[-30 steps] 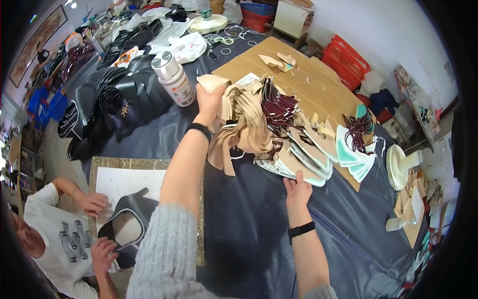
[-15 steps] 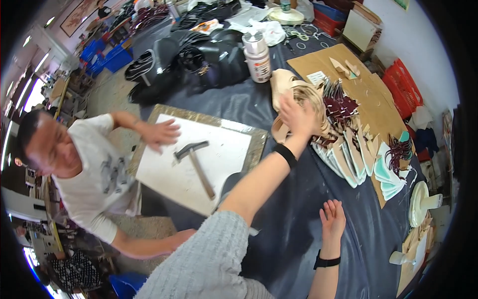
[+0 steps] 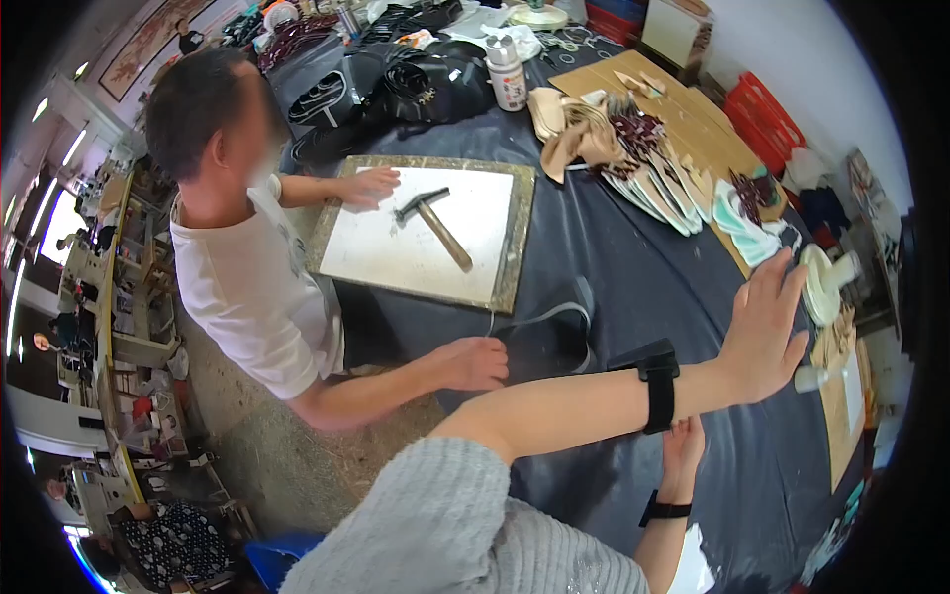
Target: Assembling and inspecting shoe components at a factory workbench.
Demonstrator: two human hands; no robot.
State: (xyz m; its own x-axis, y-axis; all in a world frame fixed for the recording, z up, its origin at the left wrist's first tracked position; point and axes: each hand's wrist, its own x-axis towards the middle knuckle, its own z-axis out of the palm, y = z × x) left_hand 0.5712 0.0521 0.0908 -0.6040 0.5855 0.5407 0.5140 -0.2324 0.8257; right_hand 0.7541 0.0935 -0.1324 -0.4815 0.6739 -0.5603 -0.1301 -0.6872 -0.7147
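My left hand (image 3: 760, 332) is stretched out over the right part of the table, fingers spread, with nothing in it. It is nearest to a white spool-like disc (image 3: 819, 287). My right hand (image 3: 681, 450) is below my left wrist, and the left forearm hides most of its fingers. A hammer (image 3: 443, 236) with a wooden handle lies on a white board (image 3: 366, 247) with a worn edge. The co-worker's one hand (image 3: 370, 186) rests flat on that board; the other hand (image 3: 470, 363) is beside a black piece with a pale edge (image 3: 554, 342).
Beige pieces (image 3: 569, 134) and fanned pale-green-edged pieces (image 3: 658, 193) lie by brown cardboard (image 3: 683, 114). Black glossy pieces (image 3: 435, 84) and a capped bottle (image 3: 507, 74) stand farther back. A red crate (image 3: 762, 119) is by the wall. A co-worker (image 3: 247, 267) is at the left.
My left hand has left the beige pieces and swung right, toward the white disc. My right hand is now partly covered by the left forearm. The co-worker has leaned toward the table; my view has turned.
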